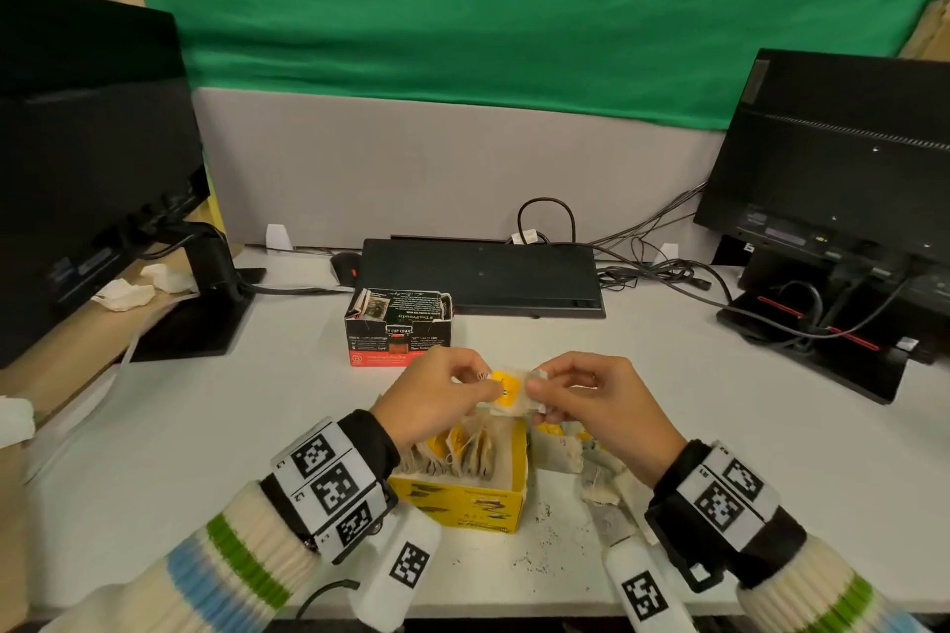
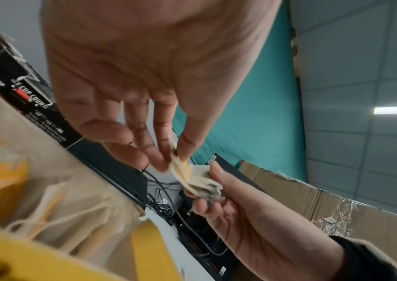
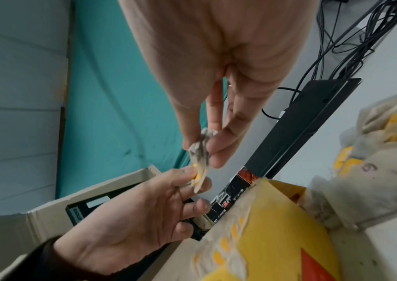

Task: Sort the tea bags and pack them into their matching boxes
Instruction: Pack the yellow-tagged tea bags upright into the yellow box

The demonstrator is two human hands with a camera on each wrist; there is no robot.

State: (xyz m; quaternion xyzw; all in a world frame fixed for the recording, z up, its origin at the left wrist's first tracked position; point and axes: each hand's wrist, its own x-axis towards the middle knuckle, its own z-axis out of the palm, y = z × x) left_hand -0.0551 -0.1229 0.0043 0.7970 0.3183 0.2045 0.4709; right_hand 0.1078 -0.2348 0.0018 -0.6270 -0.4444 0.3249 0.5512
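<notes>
Both hands hold one tea bag with a yellow tag [image 1: 506, 392] in the air above the open yellow box [image 1: 462, 504]. My left hand [image 1: 437, 388] pinches its left end [image 2: 180, 171] between thumb and fingertips. My right hand [image 1: 591, 393] pinches the crumpled right end [image 3: 201, 150]. The yellow box holds several beige tea bags with yellow tags [image 1: 462, 452] standing in a row. Behind the hands stands the open black and red box [image 1: 398, 329]. A loose heap of tea bags [image 1: 581, 452] lies on the table right of the yellow box.
A black keyboard [image 1: 480, 275] lies behind the black box, with a mouse [image 1: 344, 265] to its left and tangled cables [image 1: 663, 267] to its right. Monitors stand at far left [image 1: 87, 170] and far right [image 1: 833, 159]. Tea crumbs [image 1: 540, 540] dot the white table [image 1: 205, 427].
</notes>
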